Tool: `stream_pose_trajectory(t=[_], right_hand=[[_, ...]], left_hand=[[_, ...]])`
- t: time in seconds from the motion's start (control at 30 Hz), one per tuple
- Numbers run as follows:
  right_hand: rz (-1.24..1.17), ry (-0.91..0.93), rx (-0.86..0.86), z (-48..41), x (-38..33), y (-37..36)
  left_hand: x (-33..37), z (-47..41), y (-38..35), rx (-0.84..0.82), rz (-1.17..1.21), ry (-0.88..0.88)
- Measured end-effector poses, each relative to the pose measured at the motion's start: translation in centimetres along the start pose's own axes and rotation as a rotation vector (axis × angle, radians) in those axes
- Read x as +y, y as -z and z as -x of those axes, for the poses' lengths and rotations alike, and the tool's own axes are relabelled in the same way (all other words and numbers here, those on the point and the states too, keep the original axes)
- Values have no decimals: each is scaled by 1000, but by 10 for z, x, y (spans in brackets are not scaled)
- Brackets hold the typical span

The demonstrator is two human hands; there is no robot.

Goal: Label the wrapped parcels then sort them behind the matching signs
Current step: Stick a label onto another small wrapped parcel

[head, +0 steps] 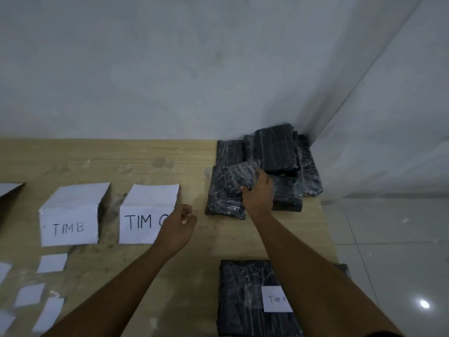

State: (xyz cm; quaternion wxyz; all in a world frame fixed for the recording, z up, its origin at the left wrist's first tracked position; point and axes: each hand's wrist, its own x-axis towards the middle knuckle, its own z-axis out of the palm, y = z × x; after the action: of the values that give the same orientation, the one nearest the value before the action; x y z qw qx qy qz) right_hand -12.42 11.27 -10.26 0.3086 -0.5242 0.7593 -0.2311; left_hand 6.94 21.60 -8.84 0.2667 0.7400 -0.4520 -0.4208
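On the wooden tabletop (145, 161), gripped a small parcel (239, 177) atop the far-right pile (277, 149) in curled right hand (258, 194) fingers; held the left hand (177, 227) curled, contents unclear. Labelled just one near parcel (243, 300), apparently; sorted none behind signs (145, 215).

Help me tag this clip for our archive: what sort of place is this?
Probably a makeshift parcel-sorting station in a bare room: a wooden table stands in a corner of plain white walls, holding a pile of black wrapped parcels and folded paper signs, one reading TIM B.
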Motion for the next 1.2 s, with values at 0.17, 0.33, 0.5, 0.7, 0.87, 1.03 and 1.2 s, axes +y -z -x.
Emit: stream_pose_trajectory(t=[0.17,0.33,0.5,0.7,0.87,1.03,1.2], right_hand=[[-179,72,-14,16,-10,2],[-340,132,-197,65,-21,-7],[-413,114,-423,137,-35,-39],[-327,-58,-609,224,-41,-104],[-134,-103,-681,268,-37,-147],[89,-52,-666,286,-32,-177],[152,-79,-595,297,-31,-193]], left_hand=[[-8,5,17,33,34,-11],[-28,16,45,13,149,34],[-67,32,84,3,395,135],[-138,59,139,-7,349,175],[-196,71,168,-53,180,172],[-237,75,187,-170,35,134],[-268,77,213,-85,-126,-13]])
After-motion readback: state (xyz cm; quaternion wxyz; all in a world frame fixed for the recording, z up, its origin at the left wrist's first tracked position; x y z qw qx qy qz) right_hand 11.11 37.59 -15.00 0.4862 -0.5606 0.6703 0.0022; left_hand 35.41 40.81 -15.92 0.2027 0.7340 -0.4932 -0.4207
